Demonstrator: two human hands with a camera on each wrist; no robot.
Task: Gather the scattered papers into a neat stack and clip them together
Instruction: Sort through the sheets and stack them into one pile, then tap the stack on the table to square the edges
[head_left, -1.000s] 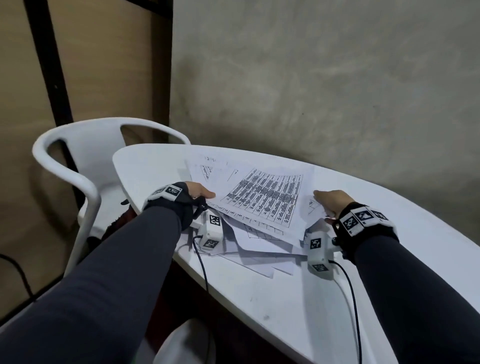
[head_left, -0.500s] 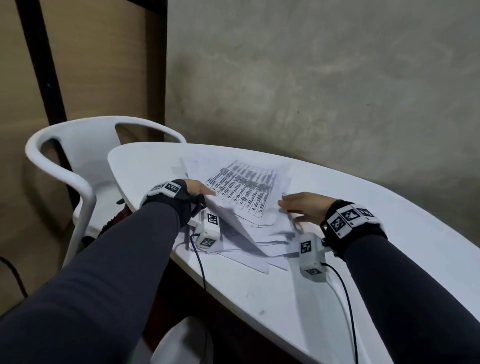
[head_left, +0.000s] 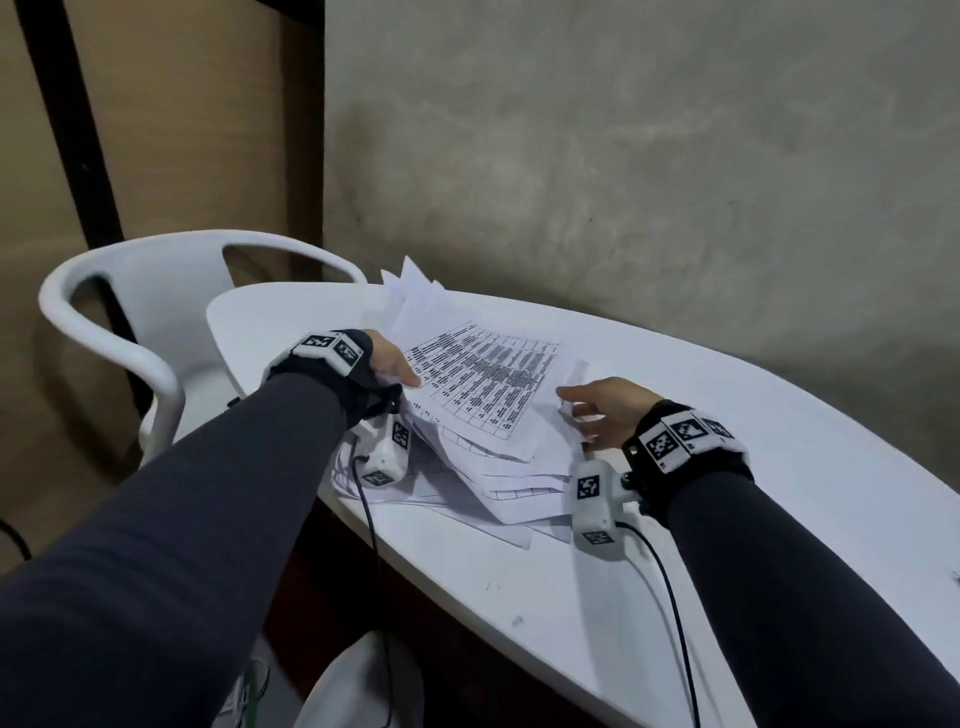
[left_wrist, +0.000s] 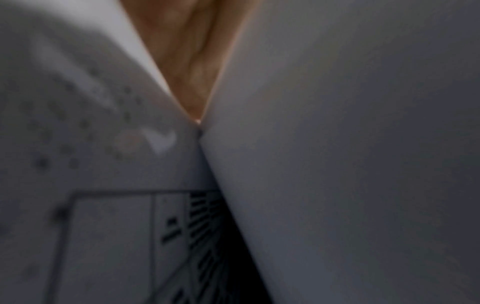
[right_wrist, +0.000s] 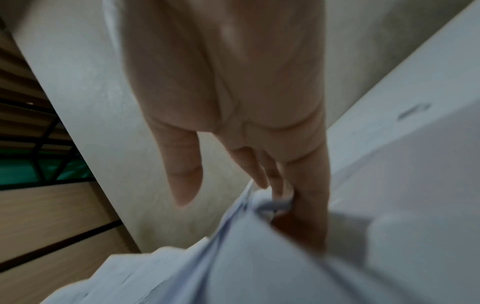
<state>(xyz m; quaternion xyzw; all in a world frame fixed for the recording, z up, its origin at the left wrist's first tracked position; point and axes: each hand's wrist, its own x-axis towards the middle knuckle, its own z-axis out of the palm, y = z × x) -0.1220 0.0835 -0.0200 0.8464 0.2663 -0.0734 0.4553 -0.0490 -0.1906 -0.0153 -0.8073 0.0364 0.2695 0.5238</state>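
A loose pile of white printed papers (head_left: 483, 395) lies on the white table (head_left: 779, 467), its far ends fanned up off the surface. My left hand (head_left: 389, 364) holds the pile's left edge, thumb on the top printed sheet and fingers hidden beneath. In the left wrist view only a wedge of the left hand (left_wrist: 192, 61) shows between blurred papers (left_wrist: 337, 144). My right hand (head_left: 597, 410) is at the pile's right edge. In the right wrist view the right hand (right_wrist: 233, 102) has straight fingers, their tips against the edges of the papers (right_wrist: 259, 257), thumb free. No clip is visible.
A white plastic chair (head_left: 130, 322) stands at the table's left end. A grey wall (head_left: 623, 182) runs close behind the table. Some sheets overhang the table's near edge (head_left: 415, 499). Bare tabletop extends to the right of the pile.
The spread sheets have been drawn together into a narrower pile. My right hand moved left toward the left one, and the far ends of the sheets have risen off the table.
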